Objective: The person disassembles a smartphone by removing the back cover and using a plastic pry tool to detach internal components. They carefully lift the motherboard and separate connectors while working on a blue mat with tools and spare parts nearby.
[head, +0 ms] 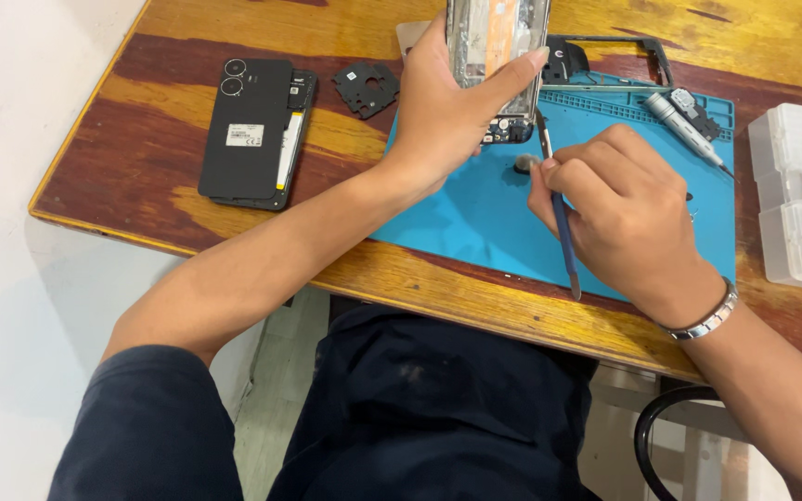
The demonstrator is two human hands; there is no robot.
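Teardown's well underway: left hand (pixel 443 111) grips the opened phone (pixel 497 56) upright above the blue mat (pixel 475 213), right hand (pixel 619 199) pinches a spudger (pixel 561 218) at its lower end. Back cover (pixel 245 125) and black bracket (pixel 367 88) already off, lying on the counter (pixel 141 167); reassembly not started.

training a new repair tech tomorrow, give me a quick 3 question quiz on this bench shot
1. True or false: the left hand holds the opened phone up off the blue mat.
2. Which does the right hand grip? A) the grey screwdriver B) the thin blue-handled tool C) the black back cover
3. Fill in: the black back cover lies to the ___ of the blue mat, on the wooden table.

Key
1. True: the phone is raised, its lower end above the mat.
2. B: the thin blue-handled tool runs through the fingers; the grey screwdriver lies at the mat's far right corner.
3. left
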